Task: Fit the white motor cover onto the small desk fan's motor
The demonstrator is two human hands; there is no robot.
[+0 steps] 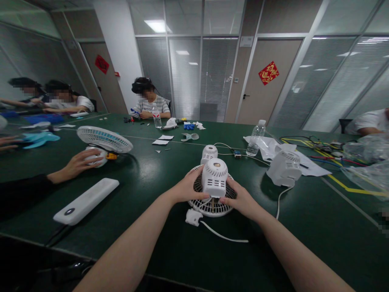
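Between my two hands is a white fan motor housing (pixel 214 178) with slots in its side and a round hole on top. My left hand (pixel 190 187) grips it from the left, and my right hand (pixel 241 198) holds its lower right side. Under it a round white fan grille (pixel 212 210) lies on the green table. Just behind the held housing shows a second white vented housing (pixel 209 151). Near my left fingers lies a small white plastic part (pixel 193 217) beside a white cord (pixel 223 236). How the housing meets the grille is partly hidden.
A co-worker's hand (pixel 85 159) holds another fan (pixel 105 140) at left, behind a white power bank (pixel 86 201). On the right stand a white housing (pixel 285 168) with a cord and a water bottle (pixel 257 138). Cables (pixel 316 148) and plastic bags (pixel 366 158) lie beyond.
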